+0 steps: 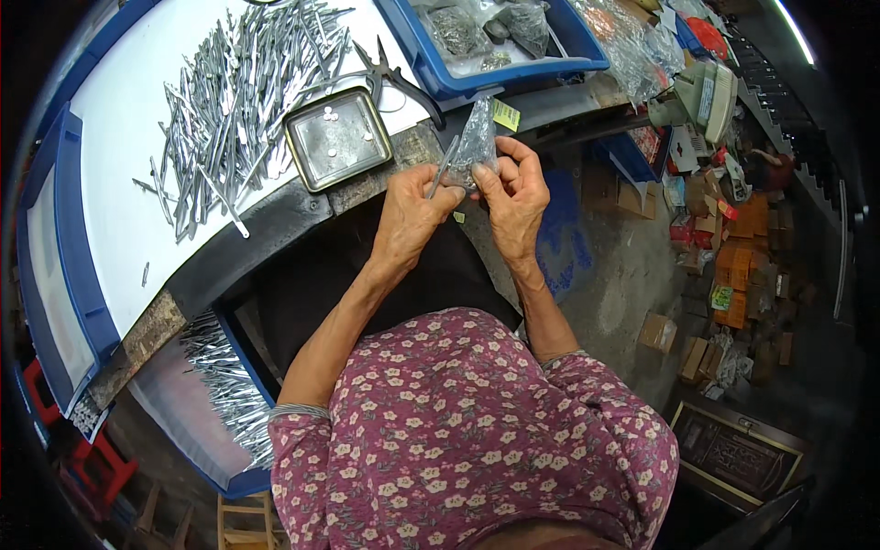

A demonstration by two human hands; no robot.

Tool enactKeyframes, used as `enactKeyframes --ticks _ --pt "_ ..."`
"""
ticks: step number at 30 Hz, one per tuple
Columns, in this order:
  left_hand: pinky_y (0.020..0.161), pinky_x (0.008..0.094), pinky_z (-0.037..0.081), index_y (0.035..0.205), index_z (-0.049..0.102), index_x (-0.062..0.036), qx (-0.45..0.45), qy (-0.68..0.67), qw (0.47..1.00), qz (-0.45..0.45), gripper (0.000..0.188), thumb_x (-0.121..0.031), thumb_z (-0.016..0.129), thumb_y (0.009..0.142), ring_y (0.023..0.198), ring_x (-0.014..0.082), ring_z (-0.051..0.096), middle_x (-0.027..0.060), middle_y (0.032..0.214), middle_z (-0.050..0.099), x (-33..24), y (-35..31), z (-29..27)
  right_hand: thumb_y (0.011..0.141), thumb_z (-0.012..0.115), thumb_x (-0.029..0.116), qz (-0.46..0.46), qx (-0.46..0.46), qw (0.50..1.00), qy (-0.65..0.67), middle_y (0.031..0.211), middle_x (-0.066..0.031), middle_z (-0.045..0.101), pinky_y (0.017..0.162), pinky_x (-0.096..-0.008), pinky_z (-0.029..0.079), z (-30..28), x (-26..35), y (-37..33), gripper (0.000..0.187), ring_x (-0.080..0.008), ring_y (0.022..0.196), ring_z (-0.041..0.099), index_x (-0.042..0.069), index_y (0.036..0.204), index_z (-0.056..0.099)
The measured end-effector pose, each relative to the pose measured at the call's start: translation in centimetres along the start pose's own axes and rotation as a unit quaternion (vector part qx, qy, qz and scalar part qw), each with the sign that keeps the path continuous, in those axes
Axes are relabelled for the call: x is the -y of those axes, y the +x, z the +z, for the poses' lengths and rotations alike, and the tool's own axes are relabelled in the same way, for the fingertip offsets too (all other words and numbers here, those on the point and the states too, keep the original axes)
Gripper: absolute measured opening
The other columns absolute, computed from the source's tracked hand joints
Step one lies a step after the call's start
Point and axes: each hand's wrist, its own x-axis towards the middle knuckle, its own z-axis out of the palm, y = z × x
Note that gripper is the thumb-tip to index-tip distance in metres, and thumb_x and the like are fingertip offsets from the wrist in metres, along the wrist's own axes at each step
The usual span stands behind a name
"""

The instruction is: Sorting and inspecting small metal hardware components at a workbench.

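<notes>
Near the table's front edge, my right hand (pixel 515 197) pinches a small clear plastic bag (pixel 476 142) between thumb and fingers. Tiny greyish contents show through the plastic, too small to name. My left hand (pixel 405 213) is closed beside it, gripping a thin metal strip (pixel 444 165) that points up along the bag's left side. Just left of my hands lies a shallow metal tray (pixel 316 137) with several small white discs in it. Behind the tray, dark-handled pliers (pixel 390 75) rest on the white tabletop. A large heap of slim metal strips (pixel 243 101) spreads to the left.
A blue bin (pixel 513 82) with bagged parts stands beyond my hands, a yellow label (pixel 506 115) before it. Below the table at left, another blue bin (pixel 240 483) holds more metal strips. Cardboard boxes (pixel 656 332) and orange crates (pixel 733 266) crowd the floor at right.
</notes>
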Motion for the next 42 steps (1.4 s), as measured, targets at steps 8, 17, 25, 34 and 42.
enactKeyframes --ticks 8,17,25,34,42 --pt "0.043 0.0179 0.027 0.076 0.058 -0.0002 -0.005 -0.037 0.999 0.014 0.008 -0.008 0.059 0.075 0.050 0.0016 0.038 -0.0038 0.060 0.049 -0.3 -0.2 0.2 0.081 0.059 0.004 -0.052 -0.013 0.996 -0.067 0.074 -0.0016 0.057 0.055 -0.0163 0.042 0.6 0.0 -0.4 0.035 -0.0037 0.064 0.050 -0.005 0.110 0.043" --pt "0.037 0.0164 0.020 0.078 0.057 -0.0025 0.047 -0.115 0.991 -0.040 0.006 -0.007 0.059 0.074 0.043 0.0002 0.032 -0.0043 0.058 0.048 0.3 0.2 -0.3 0.082 0.058 0.005 0.024 0.015 0.995 0.092 0.082 -0.0046 0.060 0.061 -0.0164 0.044 0.1 0.2 -0.1 0.034 -0.0061 0.071 0.055 -0.006 0.110 0.042" --pt "0.036 0.0160 0.017 0.077 0.056 -0.0007 0.068 -0.158 0.984 -0.052 0.005 -0.005 0.057 0.074 0.042 -0.0003 0.029 -0.0055 0.055 0.043 1.0 0.3 -0.7 0.082 0.056 0.004 0.053 0.022 0.988 0.146 0.086 -0.0079 0.061 0.064 -0.0183 0.045 0.0 0.1 -0.1 0.032 -0.0080 0.074 0.057 -0.006 0.109 0.043" --pt "0.036 0.0160 0.015 0.075 0.057 0.0006 0.073 -0.162 0.983 -0.056 0.007 -0.006 0.057 0.076 0.041 -0.0006 0.027 -0.0065 0.054 0.038 0.8 0.3 -0.5 0.082 0.056 0.004 0.040 0.016 0.990 0.134 0.084 -0.0075 0.061 0.061 -0.0184 0.046 -0.2 0.0 -0.2 0.031 -0.0077 0.070 0.057 -0.005 0.108 0.043" --pt "0.035 0.0153 0.015 0.077 0.055 -0.0010 0.064 -0.175 0.981 -0.052 0.010 -0.011 0.056 0.080 0.041 -0.0005 0.026 -0.0054 0.055 0.040 0.8 0.1 -0.4 0.081 0.058 0.006 0.057 -0.003 0.989 0.137 0.083 -0.0060 0.061 0.055 -0.0183 0.047 -0.1 0.3 -0.2 0.030 -0.0068 0.068 0.056 -0.005 0.106 0.045"
